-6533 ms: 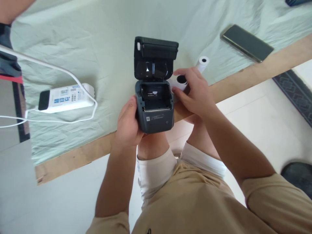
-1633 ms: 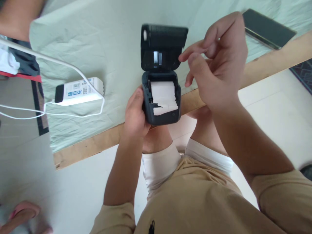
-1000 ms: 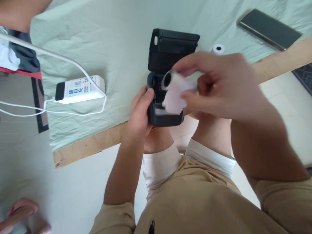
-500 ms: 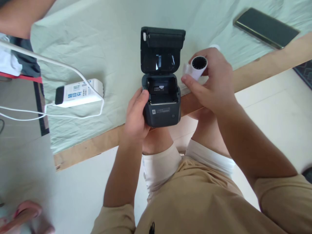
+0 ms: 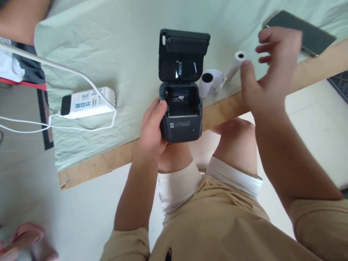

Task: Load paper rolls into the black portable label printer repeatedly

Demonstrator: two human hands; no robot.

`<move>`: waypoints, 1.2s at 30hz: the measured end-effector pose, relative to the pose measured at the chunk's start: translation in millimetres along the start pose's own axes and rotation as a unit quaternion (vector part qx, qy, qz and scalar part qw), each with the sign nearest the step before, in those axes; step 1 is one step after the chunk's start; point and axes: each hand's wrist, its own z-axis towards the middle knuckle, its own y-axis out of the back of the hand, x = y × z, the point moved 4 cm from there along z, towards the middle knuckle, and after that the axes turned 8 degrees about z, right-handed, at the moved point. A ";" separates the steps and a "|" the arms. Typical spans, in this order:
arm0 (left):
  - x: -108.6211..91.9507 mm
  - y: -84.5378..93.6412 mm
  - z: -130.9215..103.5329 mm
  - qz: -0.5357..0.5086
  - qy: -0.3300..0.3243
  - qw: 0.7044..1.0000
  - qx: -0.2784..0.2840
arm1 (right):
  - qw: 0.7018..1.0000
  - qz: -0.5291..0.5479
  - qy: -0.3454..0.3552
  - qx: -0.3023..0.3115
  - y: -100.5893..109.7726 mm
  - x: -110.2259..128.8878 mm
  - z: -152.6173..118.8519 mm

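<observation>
A small black printer [image 5: 181,128] with its lid [image 5: 181,59] raised stands at the table's edge; its inner compartment shows no roll. My left hand [image 5: 152,127] grips the printer's left side, thumb on its upper rim. To the right of the printer stands a white roll [image 5: 206,85] with a dark core, a loose strip of paper trailing from it. A second, thinner white roll [image 5: 236,65] is a little further right. My right hand [image 5: 272,69], slightly blurred, is open with fingers spread, between that thinner roll and the phone, holding nothing.
The dark phone [image 5: 312,34] lies at the upper right of the cloth-covered table [image 5: 130,47]. On the left are a white power bank [image 5: 89,103] and white cables [image 5: 67,70]. Another person's arm [image 5: 23,21] reaches in at the upper left, and a pink slipper [image 5: 28,232] is below.
My right hand has let go of the dark-cored roll, which now stands on the table beside the printer, and has moved right and opened. My left hand still holds the printer.
</observation>
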 end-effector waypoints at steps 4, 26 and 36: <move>-0.8 -0.5 0.6 -0.006 -0.005 1.000 0.000 | 0.987 -0.006 -0.147 0.068 -18.8 -45.2 7.5; -2.1 -0.4 0.1 0.001 -0.035 0.999 -0.001 | 0.982 0.160 -0.083 -0.056 -2.2 -42.0 -4.8; -5.1 -1.4 -2.0 0.033 -0.051 0.998 -0.013 | 0.977 0.081 0.020 0.196 -40.2 83.9 -16.4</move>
